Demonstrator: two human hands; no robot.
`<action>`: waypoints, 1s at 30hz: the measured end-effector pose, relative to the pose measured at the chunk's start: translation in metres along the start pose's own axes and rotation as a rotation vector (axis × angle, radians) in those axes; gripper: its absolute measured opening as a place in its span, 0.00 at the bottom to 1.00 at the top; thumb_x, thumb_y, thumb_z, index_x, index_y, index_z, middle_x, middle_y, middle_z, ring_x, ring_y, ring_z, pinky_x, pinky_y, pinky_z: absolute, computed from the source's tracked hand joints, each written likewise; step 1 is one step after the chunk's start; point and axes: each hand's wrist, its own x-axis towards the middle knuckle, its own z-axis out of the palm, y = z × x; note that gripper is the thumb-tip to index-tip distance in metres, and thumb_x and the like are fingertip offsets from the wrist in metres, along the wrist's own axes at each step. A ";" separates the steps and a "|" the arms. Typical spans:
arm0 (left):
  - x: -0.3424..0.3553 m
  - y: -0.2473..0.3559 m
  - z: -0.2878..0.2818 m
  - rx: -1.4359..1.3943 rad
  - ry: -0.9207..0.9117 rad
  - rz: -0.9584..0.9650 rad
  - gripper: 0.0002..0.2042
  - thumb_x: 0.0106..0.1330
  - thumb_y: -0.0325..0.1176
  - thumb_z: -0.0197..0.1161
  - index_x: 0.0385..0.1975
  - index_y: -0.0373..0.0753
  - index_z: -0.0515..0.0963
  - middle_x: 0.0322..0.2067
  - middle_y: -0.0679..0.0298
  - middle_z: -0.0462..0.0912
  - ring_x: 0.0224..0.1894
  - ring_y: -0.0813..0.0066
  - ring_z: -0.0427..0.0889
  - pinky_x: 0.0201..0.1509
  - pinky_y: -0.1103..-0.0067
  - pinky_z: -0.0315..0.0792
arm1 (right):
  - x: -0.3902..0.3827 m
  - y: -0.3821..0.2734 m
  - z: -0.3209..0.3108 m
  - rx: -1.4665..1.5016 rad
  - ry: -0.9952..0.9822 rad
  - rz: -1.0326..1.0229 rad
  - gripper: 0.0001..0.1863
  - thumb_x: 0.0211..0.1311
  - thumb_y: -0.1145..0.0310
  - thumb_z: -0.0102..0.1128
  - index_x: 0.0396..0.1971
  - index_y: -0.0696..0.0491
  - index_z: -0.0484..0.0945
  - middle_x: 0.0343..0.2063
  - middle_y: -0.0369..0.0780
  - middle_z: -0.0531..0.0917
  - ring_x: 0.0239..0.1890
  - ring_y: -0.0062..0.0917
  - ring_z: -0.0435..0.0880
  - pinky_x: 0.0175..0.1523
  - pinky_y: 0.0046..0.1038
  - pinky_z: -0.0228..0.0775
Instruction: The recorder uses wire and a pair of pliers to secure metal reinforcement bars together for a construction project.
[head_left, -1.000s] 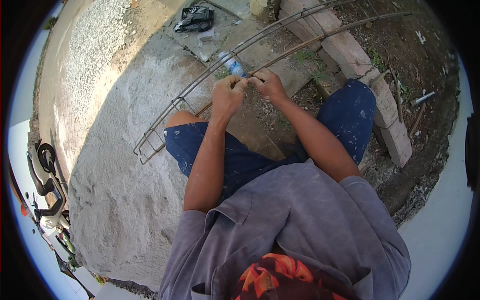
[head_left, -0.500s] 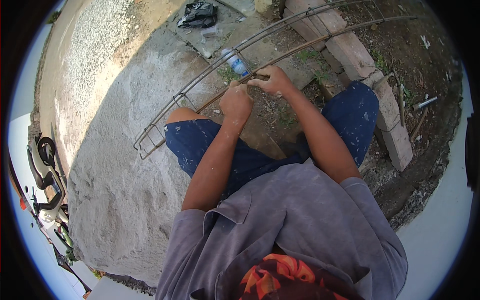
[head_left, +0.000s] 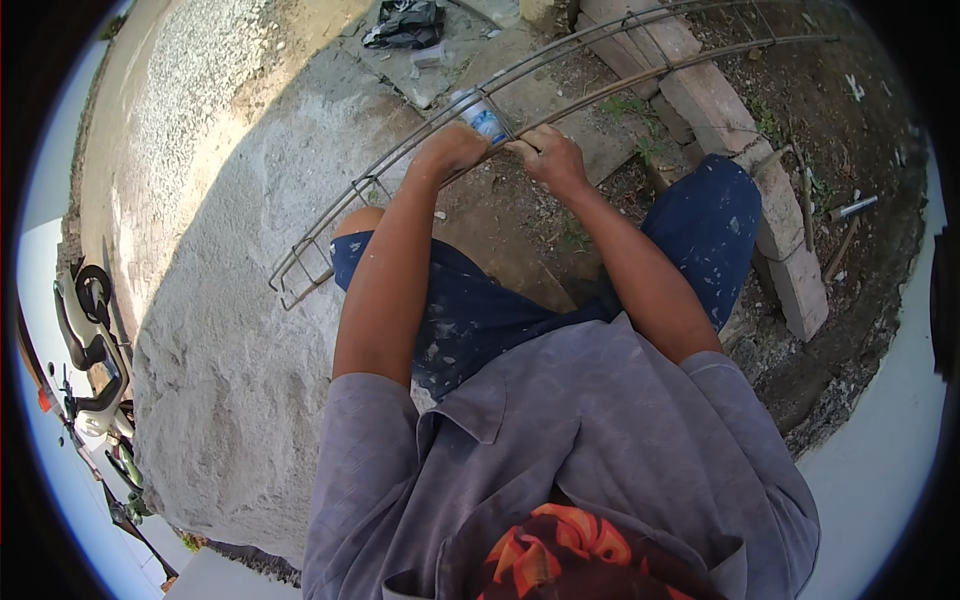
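Bare dirt ground (head_left: 520, 215) beneath the hands, bearing concrete blocks (head_left: 790, 250) rightward and a sand heap (head_left: 230, 330) leftward

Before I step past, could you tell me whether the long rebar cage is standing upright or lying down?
Lying down: the rebar cage stretches lengthwise across the person's lap, both hands gripping its bars.

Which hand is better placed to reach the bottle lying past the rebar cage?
Left, probably. The left hand grips the rebar cage right beside the plastic bottle, nearly touching it. The right hand holds the bars a little farther from it.
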 end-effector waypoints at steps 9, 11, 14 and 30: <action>0.023 -0.024 0.007 -0.442 -0.479 0.008 0.13 0.64 0.42 0.65 0.44 0.44 0.78 0.32 0.70 0.83 0.34 0.82 0.77 0.37 0.80 0.70 | -0.005 0.002 0.003 0.001 0.025 0.004 0.12 0.57 0.55 0.62 0.33 0.47 0.84 0.34 0.39 0.81 0.36 0.38 0.81 0.40 0.38 0.72; 0.022 -0.029 0.010 -0.358 -0.415 0.123 0.15 0.62 0.42 0.67 0.45 0.44 0.78 0.31 0.71 0.82 0.32 0.83 0.76 0.35 0.82 0.69 | -0.004 -0.002 0.003 -0.039 -0.008 0.018 0.11 0.57 0.55 0.62 0.33 0.46 0.84 0.34 0.38 0.81 0.36 0.38 0.81 0.39 0.38 0.73; 0.025 -0.013 0.003 -0.412 -0.456 0.093 0.16 0.61 0.43 0.68 0.44 0.43 0.79 0.30 0.72 0.81 0.29 0.84 0.73 0.34 0.82 0.68 | -0.006 0.009 0.005 -0.025 0.030 0.007 0.11 0.58 0.56 0.61 0.34 0.45 0.84 0.33 0.38 0.81 0.36 0.38 0.81 0.39 0.38 0.73; 0.011 -0.005 0.002 -0.285 -0.009 0.186 0.12 0.60 0.36 0.62 0.34 0.33 0.81 0.27 0.58 0.82 0.32 0.74 0.78 0.38 0.74 0.70 | -0.004 -0.013 -0.004 0.004 0.002 0.094 0.12 0.54 0.58 0.66 0.33 0.50 0.84 0.31 0.43 0.83 0.34 0.39 0.82 0.39 0.34 0.72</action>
